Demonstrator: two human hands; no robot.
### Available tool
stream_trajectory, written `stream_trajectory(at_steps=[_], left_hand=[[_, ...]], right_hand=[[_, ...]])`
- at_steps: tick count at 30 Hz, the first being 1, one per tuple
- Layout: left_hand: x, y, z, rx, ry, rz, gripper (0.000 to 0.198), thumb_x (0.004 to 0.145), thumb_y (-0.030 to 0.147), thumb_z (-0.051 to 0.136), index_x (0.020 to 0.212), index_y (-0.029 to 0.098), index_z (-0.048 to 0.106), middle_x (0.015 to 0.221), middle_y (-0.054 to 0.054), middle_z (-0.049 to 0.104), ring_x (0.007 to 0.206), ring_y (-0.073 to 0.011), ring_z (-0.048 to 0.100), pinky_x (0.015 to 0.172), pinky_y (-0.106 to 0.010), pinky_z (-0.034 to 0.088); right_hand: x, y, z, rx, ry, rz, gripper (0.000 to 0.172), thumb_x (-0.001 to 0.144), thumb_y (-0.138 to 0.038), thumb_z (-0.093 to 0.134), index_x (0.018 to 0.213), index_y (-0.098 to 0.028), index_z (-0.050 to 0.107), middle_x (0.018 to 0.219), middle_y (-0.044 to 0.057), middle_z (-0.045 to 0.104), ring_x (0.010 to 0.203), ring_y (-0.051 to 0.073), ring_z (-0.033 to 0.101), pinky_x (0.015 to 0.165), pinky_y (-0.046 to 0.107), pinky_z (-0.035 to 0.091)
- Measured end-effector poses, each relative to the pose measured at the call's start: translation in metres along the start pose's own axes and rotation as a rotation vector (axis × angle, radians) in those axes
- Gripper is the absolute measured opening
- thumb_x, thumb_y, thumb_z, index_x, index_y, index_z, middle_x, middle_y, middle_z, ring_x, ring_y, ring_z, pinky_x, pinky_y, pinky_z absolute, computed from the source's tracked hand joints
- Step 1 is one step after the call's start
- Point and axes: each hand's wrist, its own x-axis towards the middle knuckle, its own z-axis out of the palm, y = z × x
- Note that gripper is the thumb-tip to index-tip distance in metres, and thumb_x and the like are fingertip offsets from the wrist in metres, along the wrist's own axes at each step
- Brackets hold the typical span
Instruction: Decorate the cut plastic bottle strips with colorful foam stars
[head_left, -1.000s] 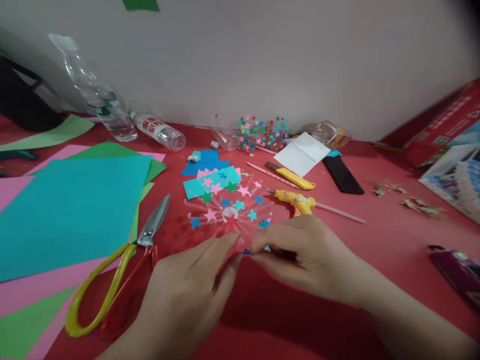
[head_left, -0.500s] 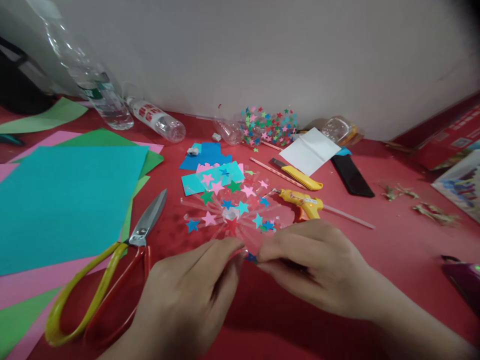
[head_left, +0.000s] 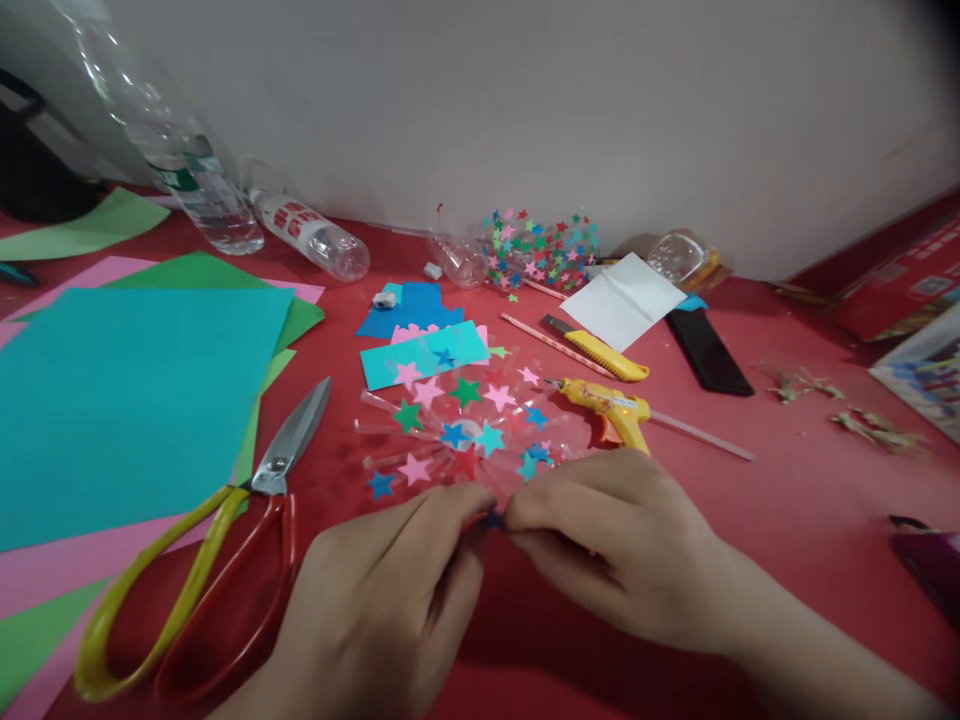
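Pinching small dark-blue piece (head_left: 493, 521) betw. L hand (head_left: 390, 580) & R hand (head_left: 622, 545), narrow grip both sides, just nearside of star-dotted clear plastic (head_left: 488, 439)
Going L to R: keep L wrist off scissors (head_left: 277, 468), lying w/ handles right beside L hand; brace w/ L thumb & finger, pressing lightly, w/out leaning on star-dotted clear plastic or bending any part; on R, hold flat & square, adjust by small nudges only so as not to crease; mind glue gun (head_left: 611, 405), lying just beyond R hand & poss. hot; can't tell, w/ fingers in the way, if joined to the plastic or loose, so best go gently
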Motion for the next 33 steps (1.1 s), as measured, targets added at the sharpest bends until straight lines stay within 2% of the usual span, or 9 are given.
stream_trajectory(at_steps=[4,9,14,18,26,29,33], left_hand=[[-0.001,0.0,-0.001,-0.019,-0.025,-0.003,0.02,0.086,0.015,0.046,0.103,0.021,0.054,0.065,0.003,0.069,0.045,-0.0119,0.062,0.048,-0.021,0.051],[-0.001,0.0,-0.002,-0.022,-0.011,-0.008,0.018,0.088,0.018,0.045,0.104,0.022,0.052,0.063,0.004,0.067,0.045,-0.0112,0.061,0.058,-0.022,0.055],[-0.001,0.001,-0.003,-0.044,-0.048,-0.004,0.018,0.086,0.016,0.045,0.102,0.022,0.051,0.063,0.005,0.066,0.046,-0.0102,0.061,0.058,-0.02,0.055],[-0.002,0.0,-0.002,-0.022,-0.043,0.006,0.019,0.087,0.016,0.046,0.104,0.023,0.05,0.068,0.004,0.067,0.052,-0.0112,0.064,0.059,-0.02,0.055],[-0.001,0.004,-0.002,-0.09,-0.024,-0.032,0.016,0.089,0.016,0.048,0.103,0.024,0.051,0.071,0.006,0.068,0.053,-0.0088,0.064,0.055,-0.017,0.05],[0.0,0.005,-0.002,-0.15,-0.016,-0.077,0.017,0.087,0.015,0.051,0.102,0.024,0.052,0.071,0.008,0.068,0.053,-0.0065,0.063,0.056,-0.015,0.05],[0.0,0.005,-0.002,-0.244,-0.049,-0.169,0.015,0.086,0.016,0.052,0.098,0.025,0.055,0.064,0.01,0.066,0.049,-0.0055,0.061,0.051,-0.013,0.048]], right_hand=[[-0.001,0.0,0.002,-0.026,0.016,-0.009,0.017,0.091,-0.011,0.044,0.083,-0.018,0.057,0.067,-0.001,0.061,0.055,0.009,0.045,0.053,0.024,0.032],[-0.002,0.0,0.002,-0.01,0.037,-0.02,0.014,0.089,-0.01,0.047,0.084,-0.017,0.058,0.067,-0.001,0.061,0.056,0.009,0.046,0.053,0.023,0.032],[0.0,0.001,0.003,-0.012,0.052,-0.028,0.014,0.089,-0.009,0.048,0.083,-0.016,0.058,0.067,-0.001,0.06,0.056,0.009,0.046,0.054,0.023,0.033],[0.002,-0.002,0.003,0.014,0.066,0.003,0.012,0.088,-0.009,0.048,0.083,-0.016,0.057,0.064,-0.003,0.054,0.056,0.008,0.043,0.054,0.02,0.033],[0.001,-0.009,0.004,0.094,0.091,0.192,0.009,0.085,-0.011,0.055,0.09,-0.017,0.058,0.06,-0.008,0.05,0.051,0.004,0.043,0.052,0.017,0.032],[0.002,-0.012,0.005,0.109,0.084,0.256,0.01,0.085,-0.014,0.056,0.094,-0.018,0.059,0.058,-0.009,0.049,0.049,0.004,0.043,0.051,0.016,0.032],[0.003,-0.016,0.007,0.151,0.091,0.34,0.009,0.085,-0.015,0.056,0.092,-0.02,0.058,0.056,-0.01,0.048,0.046,0.004,0.042,0.048,0.016,0.03]])
